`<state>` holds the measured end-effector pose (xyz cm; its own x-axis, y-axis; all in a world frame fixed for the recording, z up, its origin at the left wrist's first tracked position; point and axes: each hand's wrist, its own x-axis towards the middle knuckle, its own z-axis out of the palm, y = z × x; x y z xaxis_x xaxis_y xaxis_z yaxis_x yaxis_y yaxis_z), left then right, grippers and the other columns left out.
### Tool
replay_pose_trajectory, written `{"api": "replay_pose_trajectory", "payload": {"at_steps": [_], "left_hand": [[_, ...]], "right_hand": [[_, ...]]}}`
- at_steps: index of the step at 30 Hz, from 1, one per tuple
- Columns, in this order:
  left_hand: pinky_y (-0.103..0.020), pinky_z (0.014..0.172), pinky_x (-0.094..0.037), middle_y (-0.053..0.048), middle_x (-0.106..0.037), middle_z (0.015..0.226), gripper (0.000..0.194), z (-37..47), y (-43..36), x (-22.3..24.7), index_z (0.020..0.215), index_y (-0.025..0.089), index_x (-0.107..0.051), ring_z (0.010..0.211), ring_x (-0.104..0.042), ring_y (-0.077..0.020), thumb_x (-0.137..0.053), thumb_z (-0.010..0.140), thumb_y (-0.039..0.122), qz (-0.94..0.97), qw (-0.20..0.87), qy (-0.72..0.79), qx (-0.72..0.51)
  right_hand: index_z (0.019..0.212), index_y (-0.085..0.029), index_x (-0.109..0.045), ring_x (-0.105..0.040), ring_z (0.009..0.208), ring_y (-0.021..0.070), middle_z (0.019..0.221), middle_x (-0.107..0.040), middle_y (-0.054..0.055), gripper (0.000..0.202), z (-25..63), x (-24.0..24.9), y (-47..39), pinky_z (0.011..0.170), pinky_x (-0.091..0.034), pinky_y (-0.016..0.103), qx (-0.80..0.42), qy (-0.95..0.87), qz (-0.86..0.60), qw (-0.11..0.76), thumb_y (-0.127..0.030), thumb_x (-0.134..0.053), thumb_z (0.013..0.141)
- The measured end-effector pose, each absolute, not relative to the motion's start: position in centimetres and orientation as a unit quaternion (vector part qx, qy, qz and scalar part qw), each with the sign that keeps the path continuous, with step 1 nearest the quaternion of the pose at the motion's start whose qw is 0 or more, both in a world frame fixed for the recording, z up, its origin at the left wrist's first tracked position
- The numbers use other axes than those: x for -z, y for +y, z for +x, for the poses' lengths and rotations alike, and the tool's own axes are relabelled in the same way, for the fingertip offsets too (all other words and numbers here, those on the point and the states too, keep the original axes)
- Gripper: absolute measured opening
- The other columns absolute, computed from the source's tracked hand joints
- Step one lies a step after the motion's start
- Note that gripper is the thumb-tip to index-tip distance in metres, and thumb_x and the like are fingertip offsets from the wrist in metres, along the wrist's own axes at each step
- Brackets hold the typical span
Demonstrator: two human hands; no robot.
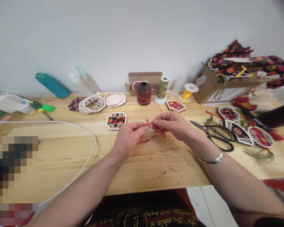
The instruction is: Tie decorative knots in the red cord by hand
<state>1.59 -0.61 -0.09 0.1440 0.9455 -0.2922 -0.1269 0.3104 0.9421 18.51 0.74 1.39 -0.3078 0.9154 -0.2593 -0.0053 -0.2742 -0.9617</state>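
Above the middle of the wooden table, my left hand (130, 136) pinches a thin red cord (147, 139) between thumb and fingers. Just right of it, my right hand (170, 124) has its fingertips closed on the same cord, close to a small knot. A loop of the cord hangs below and between both hands. Behind my left hand lies a framed ornament (116, 121) with dark patterned fabric. Black-handled scissors (219, 131) lie to the right of my right hand, blades partly apart.
Thread spools (144, 94) and a small cardboard box (145, 75) stand along the wall. Wooden frames (93, 104) lie at back left. A carton (219, 90) heaped with fabric and several ornaments (260, 136) occupy the right. A white cable (93, 148) curves across the left.
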Motion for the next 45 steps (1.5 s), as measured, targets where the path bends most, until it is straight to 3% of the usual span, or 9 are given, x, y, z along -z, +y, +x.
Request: {"api": "replay_pose_trajectory", "payload": {"at_steps": [5, 9, 12, 16, 22, 27, 36, 41, 45], "left_hand": [[-0.020, 0.041, -0.019, 0.006, -0.050, 0.044, 0.020, 1.52, -0.53, 0.20, 0.074, 0.014, -0.073, 0.038, -0.028, -0.0026, -0.076, 0.063, 0.030, 0.416, 0.638, 0.497, -0.415], [-0.020, 0.041, -0.019, 0.006, -0.050, 0.045, 0.018, 1.57, -0.65, 0.07, 0.076, 0.015, -0.074, 0.038, -0.027, -0.0027, -0.074, 0.065, 0.029, 0.428, 0.631, 0.500, -0.410], [-0.021, 0.041, -0.021, 0.005, -0.051, 0.045, 0.018, 1.61, -0.71, -0.04, 0.076, 0.015, -0.074, 0.038, -0.027, -0.0028, -0.074, 0.065, 0.029, 0.428, 0.632, 0.497, -0.412], [-0.020, 0.042, -0.024, 0.006, -0.050, 0.043, 0.016, 1.62, -0.71, -0.12, 0.074, 0.015, -0.074, 0.038, -0.030, -0.0038, -0.072, 0.066, 0.028, 0.440, 0.629, 0.497, -0.404], [-0.021, 0.046, -0.033, 0.005, -0.049, 0.041, 0.012, 1.59, -0.95, -0.20, 0.074, 0.017, -0.075, 0.041, -0.038, -0.0061, -0.070, 0.067, 0.026, 0.478, 0.592, 0.513, -0.398], [-0.021, 0.048, -0.035, 0.005, -0.051, 0.043, 0.011, 1.68, -1.05, -0.18, 0.074, 0.016, -0.075, 0.043, -0.040, -0.0058, -0.070, 0.069, 0.025, 0.483, 0.586, 0.519, -0.393], [-0.020, 0.044, -0.031, 0.006, -0.047, 0.043, 0.014, 1.66, -1.09, -0.54, 0.075, 0.015, -0.074, 0.041, -0.034, -0.0047, -0.070, 0.068, 0.025, 0.481, 0.593, 0.522, -0.380], [-0.020, 0.043, -0.028, 0.006, -0.046, 0.043, 0.016, 1.63, -0.97, -0.17, 0.075, 0.015, -0.073, 0.041, -0.034, -0.0050, -0.070, 0.068, 0.029, 0.485, 0.598, 0.512, -0.381], [-0.020, 0.043, -0.026, 0.004, -0.054, 0.052, 0.017, 1.61, -0.89, 0.02, 0.075, 0.015, -0.072, 0.042, -0.033, -0.0036, -0.072, 0.066, 0.029, 0.479, 0.597, 0.512, -0.389]], "right_hand": [[0.068, -0.013, -0.064, -0.061, 0.056, 0.0101, 0.069, -0.067, 0.004, 0.018, 18.41, -1.50, 0.73, 0.052, -0.049, 0.023, -0.661, -0.464, -0.470, 0.355, -0.030, -0.065, 0.073], [0.075, -0.013, -0.067, -0.063, 0.058, 0.0115, 0.077, -0.068, 0.007, 0.026, 18.56, -1.39, 0.70, 0.052, -0.049, 0.024, -0.675, -0.474, -0.455, 0.336, -0.039, -0.064, 0.077], [0.081, -0.013, -0.070, -0.061, 0.056, 0.0116, 0.068, -0.067, 0.006, 0.033, 18.59, -1.33, 0.61, 0.047, -0.045, 0.021, -0.657, -0.514, -0.453, 0.314, -0.045, -0.066, 0.075], [0.085, -0.014, -0.072, -0.058, 0.054, 0.0104, 0.063, -0.066, 0.002, 0.029, 18.35, -1.21, 0.53, 0.047, -0.044, 0.022, -0.614, -0.525, -0.479, 0.343, -0.035, -0.076, 0.065], [0.074, -0.013, -0.072, -0.051, 0.052, 0.0078, 0.061, -0.065, 0.001, 0.018, 18.06, -1.19, 0.55, 0.049, -0.040, 0.023, -0.584, -0.535, -0.478, 0.379, -0.027, -0.076, 0.062], [0.070, -0.014, -0.069, -0.047, 0.048, 0.0083, 0.054, -0.059, -0.001, 0.013, 18.02, -0.96, 0.63, 0.045, -0.036, 0.023, -0.538, -0.573, -0.495, 0.371, -0.027, -0.070, 0.068], [0.068, -0.016, -0.061, -0.047, 0.054, 0.0102, 0.059, -0.057, -0.002, 0.012, 18.00, -0.80, 0.64, 0.054, -0.037, 0.025, -0.471, -0.651, -0.496, 0.329, -0.024, -0.058, 0.077], [0.070, -0.017, -0.060, -0.051, 0.068, 0.0131, 0.071, -0.060, 0.001, 0.010, 18.06, -0.74, 0.88, 0.065, -0.041, 0.028, -0.451, -0.657, -0.485, 0.360, -0.025, -0.059, 0.076], [0.066, -0.017, -0.058, -0.055, 0.082, 0.0154, 0.088, -0.063, 0.005, 0.011, 18.14, -0.66, 0.96, 0.073, -0.043, 0.030, -0.450, -0.660, -0.469, 0.378, -0.024, -0.060, 0.075]]}}
